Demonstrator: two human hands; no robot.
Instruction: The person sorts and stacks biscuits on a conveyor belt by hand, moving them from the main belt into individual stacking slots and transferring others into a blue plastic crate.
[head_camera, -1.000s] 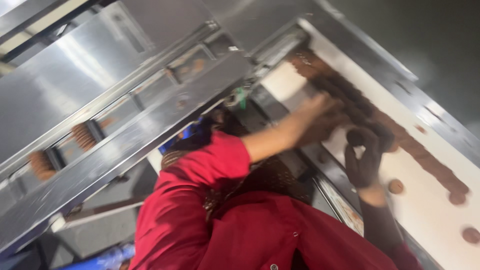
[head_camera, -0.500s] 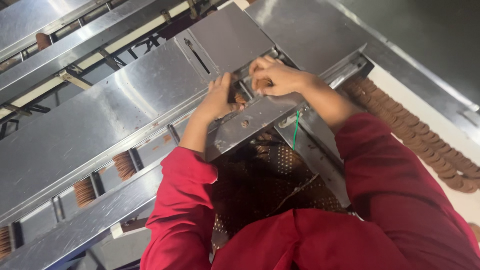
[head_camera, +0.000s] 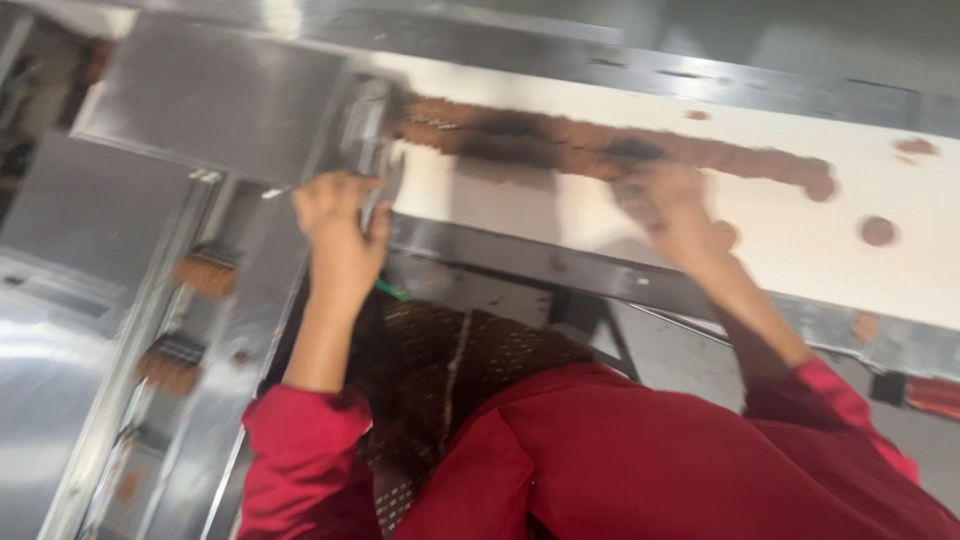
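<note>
A long row of round brown biscuits (head_camera: 600, 150) lay packed edge to edge along the far part of a white conveyor belt (head_camera: 560, 215), dark reddish-brown and smeared by motion blur so that single pieces could hardly be told apart. A few loose biscuits (head_camera: 878, 231) sat apart from the row toward the right end of the belt.

The right hand (head_camera: 668, 200) rested on the belt at the near edge of the row, fingers bent down among the biscuits; blur hid whether it gripped any. The left hand (head_camera: 338, 215) was curled around the edge of a metal guide (head_camera: 368, 135) at the belt's left end, where the row met the steel housing (head_camera: 215, 95).

To the left, short stacks of biscuits (head_camera: 205, 272) stood in steel channels (head_camera: 160, 330). Both arms wore red sleeves (head_camera: 300, 450). No packages, labels or signs could be made out.
</note>
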